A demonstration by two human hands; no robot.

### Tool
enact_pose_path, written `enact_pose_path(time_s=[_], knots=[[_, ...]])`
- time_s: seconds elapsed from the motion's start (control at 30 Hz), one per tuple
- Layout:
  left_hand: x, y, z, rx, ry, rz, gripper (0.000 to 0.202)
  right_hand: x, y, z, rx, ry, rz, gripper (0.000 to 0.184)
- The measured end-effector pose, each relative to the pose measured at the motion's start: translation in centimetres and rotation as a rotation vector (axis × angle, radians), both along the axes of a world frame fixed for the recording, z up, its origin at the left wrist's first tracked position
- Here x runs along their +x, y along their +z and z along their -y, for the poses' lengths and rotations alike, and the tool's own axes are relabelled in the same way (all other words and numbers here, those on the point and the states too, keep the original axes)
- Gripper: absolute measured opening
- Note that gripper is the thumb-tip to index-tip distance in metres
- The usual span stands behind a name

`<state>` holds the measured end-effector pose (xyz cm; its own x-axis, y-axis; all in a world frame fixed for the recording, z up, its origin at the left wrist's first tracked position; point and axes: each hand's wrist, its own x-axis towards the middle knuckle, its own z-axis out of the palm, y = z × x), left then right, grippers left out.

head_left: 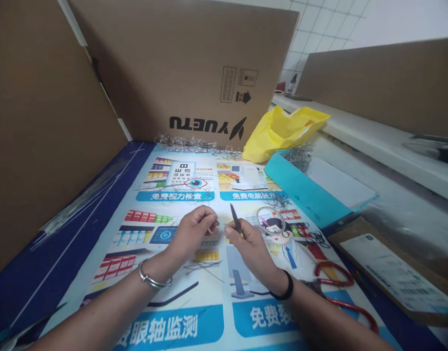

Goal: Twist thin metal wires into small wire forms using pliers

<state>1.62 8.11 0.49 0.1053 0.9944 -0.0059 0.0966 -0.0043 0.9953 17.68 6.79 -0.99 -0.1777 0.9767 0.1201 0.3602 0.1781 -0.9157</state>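
Note:
Over the printed poster mat, my left hand is closed, thumb and fingertips pinched together. Whatever sits in that pinch is too small to make out. My right hand grips a slim dark pointed tool, perhaps tweezers, its tip pointing up and away from me. A small gap separates the two hands. Just right of my right hand lies a clear round dish. Red-handled scissors rest by my right forearm, which partly covers them. Thin wires are scattered beneath my hands.
Cardboard panels wall the back and left. A yellow bag and a turquoise box with tangled wire stand at back right. A labelled parcel lies right. Long wires lie left; black loops lie near the dish.

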Motion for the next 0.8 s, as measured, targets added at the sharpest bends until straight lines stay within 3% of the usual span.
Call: enact_pose_path(time_s=[0.17,0.27,0.57,0.8], knots=[[-0.7,1.0,-0.3,0.050,0.027,0.113,0.016,1.2,-0.3,-0.4,0.285,0.030,0.477,0.022],[-0.8,1.1,-0.3,0.088,0.046,0.152,0.016,1.2,-0.9,-0.5,0.425,0.052,0.619,0.023],[-0.9,1.3,-0.2,0.035,0.056,0.169,0.018,1.5,-0.8,-0.5,0.560,0.012,0.683,0.023],[-1.1,1.1,-0.4,-0.037,-0.048,0.171,0.019,1.7,-0.4,-0.6,0.613,0.066,0.765,0.019]])
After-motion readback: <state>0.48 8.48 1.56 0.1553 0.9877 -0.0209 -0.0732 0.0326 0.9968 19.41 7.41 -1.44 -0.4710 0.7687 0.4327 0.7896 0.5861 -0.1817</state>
